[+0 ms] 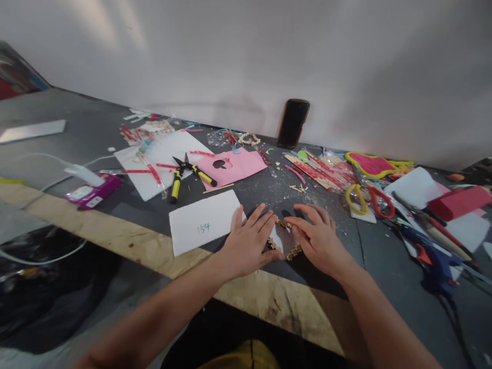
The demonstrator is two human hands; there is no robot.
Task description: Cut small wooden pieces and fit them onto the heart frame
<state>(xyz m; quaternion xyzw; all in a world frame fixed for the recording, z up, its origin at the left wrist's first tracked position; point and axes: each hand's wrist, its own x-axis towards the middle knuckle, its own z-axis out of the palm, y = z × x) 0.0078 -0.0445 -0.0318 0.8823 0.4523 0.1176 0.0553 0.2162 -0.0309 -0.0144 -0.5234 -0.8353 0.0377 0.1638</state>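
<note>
A small ring of brownish, bead-like bits (pixel 294 252) lies near the table's front edge, with something pale inside its outline. My left hand (pixel 249 240) rests flat at the ring's left side, fingers stretched out, its thumb and fingertips touching the rim. At the right, my right hand (pixel 317 233) has thumb and forefinger pinched on the ring's upper right part, and these fingers hide some of it. A white card (pixel 203 220) with a handwritten number lies left of the ring, partly beneath my left fingers.
Yellow-black pliers (pixel 188 177) and pink paper (pixel 234 166) lie behind the card. A phone (pixel 293 123) leans on the wall. Thin red-and-tan sticks (pixel 319 171), scissors (pixel 365 197) and a blue glue gun (pixel 432 259) lie to the right. A purple box (pixel 94 192) sits left.
</note>
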